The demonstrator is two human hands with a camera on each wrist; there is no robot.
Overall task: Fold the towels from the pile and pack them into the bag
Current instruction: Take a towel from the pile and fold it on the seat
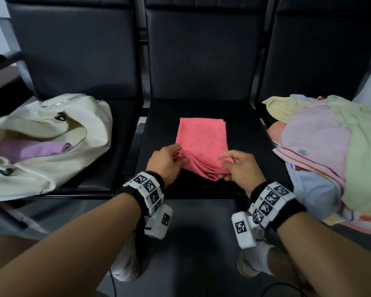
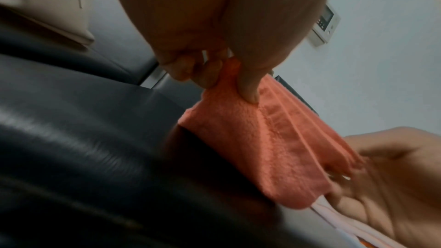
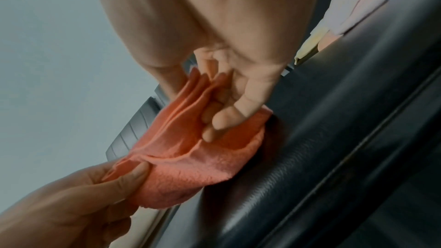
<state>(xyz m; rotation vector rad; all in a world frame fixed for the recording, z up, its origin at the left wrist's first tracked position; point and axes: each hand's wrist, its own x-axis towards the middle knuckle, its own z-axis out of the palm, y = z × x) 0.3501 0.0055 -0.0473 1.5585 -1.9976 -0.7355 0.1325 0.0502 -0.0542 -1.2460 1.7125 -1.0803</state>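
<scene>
My left hand (image 1: 165, 162) pinches the near-left corner of the coral-pink terry towel (image 1: 201, 142), thumb on one face and curled fingers on the other, so all the stacked layers stay bunched together. My right hand (image 1: 240, 168) does the same at the near-right corner, fingers (image 3: 214, 120) tucked in among the layers and thumb on top. I hold both near corners this way, I judge, so the edges keep aligned while I carry this end over for the next fold.

The towel lies on the black leather seat (image 1: 240, 133) of the middle chair, directly in front of me. It is already folded into a narrow rectangle, its far end flat and square, its near end lifted slightly and fanned into several thin hemmed edges between my hands.

On the seat to my left sits the open cream canvas bag (image 1: 51, 133), zip undone, with a folded lilac towel (image 1: 34, 150) already inside. On the seat to my right lies the loose pile of pastel towels (image 1: 330, 146), pink, pale green, yellow and light blue, waiting their turn.
</scene>
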